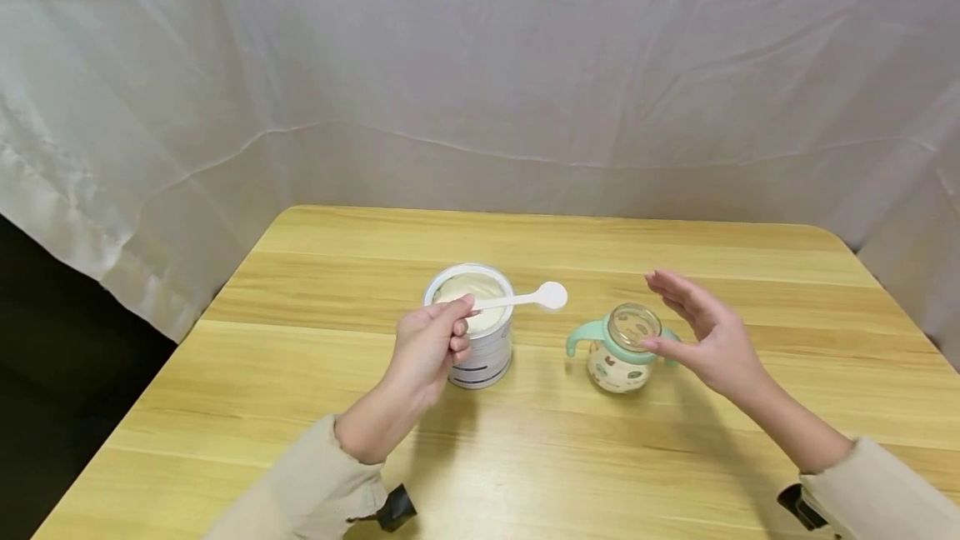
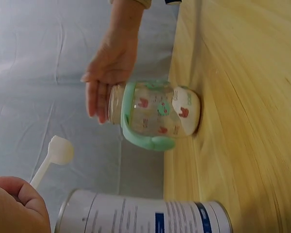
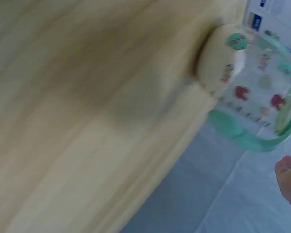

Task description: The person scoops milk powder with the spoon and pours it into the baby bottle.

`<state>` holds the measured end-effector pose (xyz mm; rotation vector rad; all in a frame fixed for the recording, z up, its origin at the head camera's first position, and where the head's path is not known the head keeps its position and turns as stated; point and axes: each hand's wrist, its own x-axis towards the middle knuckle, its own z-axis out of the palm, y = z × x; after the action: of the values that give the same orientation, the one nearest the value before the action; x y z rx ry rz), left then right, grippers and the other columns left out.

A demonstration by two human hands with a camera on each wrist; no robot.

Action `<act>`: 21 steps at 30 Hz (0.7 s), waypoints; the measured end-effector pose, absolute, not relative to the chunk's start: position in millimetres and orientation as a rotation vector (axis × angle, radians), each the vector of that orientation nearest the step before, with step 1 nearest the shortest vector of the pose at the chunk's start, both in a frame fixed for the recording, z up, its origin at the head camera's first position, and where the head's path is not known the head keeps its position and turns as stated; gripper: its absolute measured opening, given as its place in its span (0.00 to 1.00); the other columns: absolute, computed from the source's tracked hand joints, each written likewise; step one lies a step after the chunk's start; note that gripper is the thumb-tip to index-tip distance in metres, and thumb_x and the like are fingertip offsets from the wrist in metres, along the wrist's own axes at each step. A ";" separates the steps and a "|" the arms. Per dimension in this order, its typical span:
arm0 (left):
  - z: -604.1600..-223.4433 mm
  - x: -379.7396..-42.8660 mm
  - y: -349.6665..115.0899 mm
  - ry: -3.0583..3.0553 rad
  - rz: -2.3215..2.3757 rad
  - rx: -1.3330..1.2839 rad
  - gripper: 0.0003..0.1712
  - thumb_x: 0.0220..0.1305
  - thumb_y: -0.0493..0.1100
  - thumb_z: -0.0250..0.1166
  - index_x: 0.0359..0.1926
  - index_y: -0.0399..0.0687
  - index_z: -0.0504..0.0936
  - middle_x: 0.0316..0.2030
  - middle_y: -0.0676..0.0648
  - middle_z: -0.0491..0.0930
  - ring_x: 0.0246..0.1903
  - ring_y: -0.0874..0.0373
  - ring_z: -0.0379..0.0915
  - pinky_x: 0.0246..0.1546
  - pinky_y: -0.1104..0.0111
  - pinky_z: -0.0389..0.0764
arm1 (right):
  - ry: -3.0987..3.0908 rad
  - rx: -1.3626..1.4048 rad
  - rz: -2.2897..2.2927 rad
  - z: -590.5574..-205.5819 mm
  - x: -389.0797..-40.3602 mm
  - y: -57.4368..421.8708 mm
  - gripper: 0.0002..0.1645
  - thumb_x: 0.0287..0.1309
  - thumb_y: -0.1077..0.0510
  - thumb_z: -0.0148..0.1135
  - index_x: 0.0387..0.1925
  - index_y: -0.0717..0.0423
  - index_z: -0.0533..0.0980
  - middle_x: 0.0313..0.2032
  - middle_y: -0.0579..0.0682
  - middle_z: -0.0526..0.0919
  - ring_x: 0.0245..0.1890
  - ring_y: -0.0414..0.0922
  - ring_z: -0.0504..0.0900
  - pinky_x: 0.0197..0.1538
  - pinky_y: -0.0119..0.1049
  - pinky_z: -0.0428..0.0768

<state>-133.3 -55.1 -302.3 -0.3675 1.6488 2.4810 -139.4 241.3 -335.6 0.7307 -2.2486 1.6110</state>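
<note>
My left hand (image 1: 431,344) pinches the handle of a white scoop (image 1: 552,296) between thumb and fingers. The scoop is above an open can (image 1: 480,365) of pale powder (image 1: 468,286), its bowl pointing right, past the rim. In the left wrist view, cream powder fills the bowl. To the right stands a lidless baby bottle (image 1: 618,365) with mint-green handles and small printed pictures. Powder lies at its bottom (image 2: 189,114). Beside the bottle's mouth, my right hand (image 1: 708,336) is held with fingers extended and thumb apart; whether it touches the rim, I cannot tell.
Everything stands on a wooden table (image 1: 315,290) with rounded far corners. A pale cloth curtain (image 1: 525,90) hangs behind it and along the sides. A dark area (image 1: 67,365) lies beyond the table's left edge.
</note>
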 end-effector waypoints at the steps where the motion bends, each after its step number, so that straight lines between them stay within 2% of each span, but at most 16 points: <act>1: -301.9 -132.7 -53.3 1.650 2.481 -0.354 0.16 0.63 0.35 0.56 0.18 0.45 0.75 0.12 0.56 0.62 0.12 0.69 0.55 0.13 0.82 0.57 | -2.260 0.727 1.617 -337.6 -139.8 244.3 0.44 0.35 0.81 0.65 0.59 0.78 0.60 0.57 0.35 0.73 0.59 0.29 0.69 0.60 0.15 0.65; 9: -301.3 -131.8 -36.4 1.630 2.478 -0.292 0.17 0.63 0.35 0.56 0.16 0.47 0.75 0.11 0.57 0.63 0.11 0.70 0.56 0.13 0.81 0.58 | -2.350 0.769 1.641 -352.3 -142.0 260.4 0.43 0.36 0.80 0.66 0.58 0.79 0.60 0.56 0.32 0.73 0.57 0.26 0.70 0.58 0.13 0.66; 16: -299.6 -130.9 -22.7 1.621 2.425 -0.217 0.10 0.63 0.35 0.57 0.24 0.38 0.75 0.10 0.57 0.65 0.10 0.70 0.58 0.13 0.83 0.63 | -2.543 0.685 1.562 -365.4 -141.8 265.9 0.41 0.39 0.73 0.70 0.58 0.76 0.63 0.52 0.23 0.71 0.51 0.20 0.70 0.53 0.11 0.68; 18: -299.0 -131.0 -18.4 1.637 2.410 -0.192 0.10 0.63 0.36 0.57 0.26 0.38 0.75 0.11 0.58 0.66 0.10 0.70 0.59 0.13 0.83 0.64 | -2.608 0.648 1.519 -367.7 -142.2 266.6 0.41 0.39 0.70 0.71 0.57 0.74 0.65 0.51 0.30 0.74 0.48 0.20 0.71 0.49 0.12 0.70; 21: -298.8 -131.3 -11.7 1.662 2.397 -0.181 0.09 0.63 0.37 0.58 0.26 0.38 0.75 0.11 0.58 0.67 0.11 0.70 0.60 0.14 0.83 0.66 | -2.693 0.614 1.481 -371.0 -143.2 266.5 0.39 0.40 0.66 0.73 0.56 0.71 0.67 0.50 0.50 0.78 0.45 0.22 0.73 0.46 0.15 0.73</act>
<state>-131.3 -11.7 -298.8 -0.1813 1.6615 2.3966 -143.2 266.5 -371.0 0.6141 -2.6929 1.4812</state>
